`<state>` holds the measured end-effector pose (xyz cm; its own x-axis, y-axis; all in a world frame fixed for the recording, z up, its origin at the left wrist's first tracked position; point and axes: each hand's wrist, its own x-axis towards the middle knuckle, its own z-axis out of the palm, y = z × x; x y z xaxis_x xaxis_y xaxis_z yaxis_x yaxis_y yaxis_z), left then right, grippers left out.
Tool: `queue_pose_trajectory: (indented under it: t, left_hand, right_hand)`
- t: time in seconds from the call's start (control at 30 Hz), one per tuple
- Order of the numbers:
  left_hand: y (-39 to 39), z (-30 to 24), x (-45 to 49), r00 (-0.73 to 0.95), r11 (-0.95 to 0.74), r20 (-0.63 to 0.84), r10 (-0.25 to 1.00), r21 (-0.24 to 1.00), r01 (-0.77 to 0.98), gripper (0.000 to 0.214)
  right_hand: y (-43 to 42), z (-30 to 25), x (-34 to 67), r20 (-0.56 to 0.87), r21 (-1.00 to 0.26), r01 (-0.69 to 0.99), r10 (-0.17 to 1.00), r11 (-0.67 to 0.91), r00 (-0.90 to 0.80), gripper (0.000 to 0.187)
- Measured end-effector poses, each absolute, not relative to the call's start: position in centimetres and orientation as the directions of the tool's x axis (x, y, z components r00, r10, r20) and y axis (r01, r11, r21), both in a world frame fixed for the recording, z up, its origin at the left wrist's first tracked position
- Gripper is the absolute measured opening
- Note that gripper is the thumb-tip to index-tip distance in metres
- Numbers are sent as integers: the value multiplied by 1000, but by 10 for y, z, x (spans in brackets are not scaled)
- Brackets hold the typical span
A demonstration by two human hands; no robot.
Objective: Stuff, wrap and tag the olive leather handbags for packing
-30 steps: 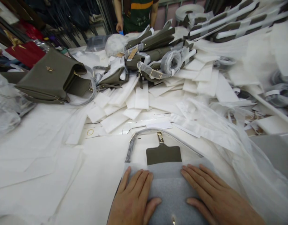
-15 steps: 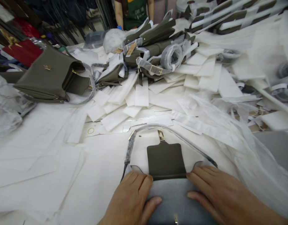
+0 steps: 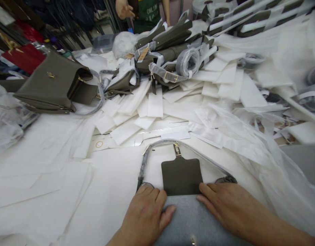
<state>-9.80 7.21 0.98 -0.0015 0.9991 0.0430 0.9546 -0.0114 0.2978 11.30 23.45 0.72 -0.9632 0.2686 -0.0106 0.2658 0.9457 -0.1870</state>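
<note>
A handbag (image 3: 190, 218) lies in front of me, its near side a greyish-blue surface with a small gold fitting low down. From its top edge an olive flap (image 3: 182, 174) with a gold clasp (image 3: 177, 149) points away from me. The handle (image 3: 144, 160), wrapped in clear film, arches beyond the flap. My left hand (image 3: 148, 212) grips the top edge left of the flap, thumb on the grey side and fingertips hidden over the edge. To the right of the flap, my right hand (image 3: 226, 206) is closed on the same edge, its fingers touching the flap's corner.
Another olive handbag (image 3: 52, 82) lies open at the left. Wrapped olive bags and straps (image 3: 170, 54) are piled at the back, among many white foam sheets (image 3: 154, 102). Thin plastic bags (image 3: 239, 136) spread on the right. A person in a green apron (image 3: 148, 15) stands across the table.
My right hand has slid left along the edge to the flap's corner. My left hand has hardly moved. The person opposite has raised one hand.
</note>
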Motion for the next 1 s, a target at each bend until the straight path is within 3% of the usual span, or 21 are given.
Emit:
queue_pose_trajectory:
  t: [0.13, 0.33, 0.43, 0.53, 0.67, 0.73, 0.87, 1.0]
  left_hand:
    - [70, 7, -94, -44, 22, 79, 996, 256, 966, 34]
    - [59, 2, -81, 1, -7, 245, 970, 22, 1000, 31]
    - [51, -9, -75, 79, -109, 320, 944, 78, 991, 29]
    - [44, -10, -71, 138, -177, 295, 946, 109, 978, 27]
    - [34, 8, -67, 157, -178, 126, 980, 180, 967, 75]
    - [29, 15, -65, 141, -140, 16, 990, 250, 958, 90]
    - [24, 16, -62, 153, -124, -69, 986, 315, 941, 88]
    - [23, 11, -61, 148, -127, -47, 988, 306, 944, 83]
  right_hand:
    - [233, 6, 112, 72, -183, 294, 311, 938, -948, 31]
    - [231, 14, 107, 209, -183, 308, 343, 934, -916, 38]
    - [230, 10, 108, 229, -187, 295, 333, 937, -915, 36]
    - [231, 3, 113, 171, -161, 296, 322, 941, -931, 35]
    - [234, 0, 118, -12, -119, 325, 326, 938, -945, 29]
    - [235, 1, 118, -85, -95, 336, 329, 937, -941, 31]
    - [232, 5, 118, -135, -81, 365, 352, 928, -926, 35]
    - [227, 9, 121, -86, -139, 391, 382, 910, -920, 33]
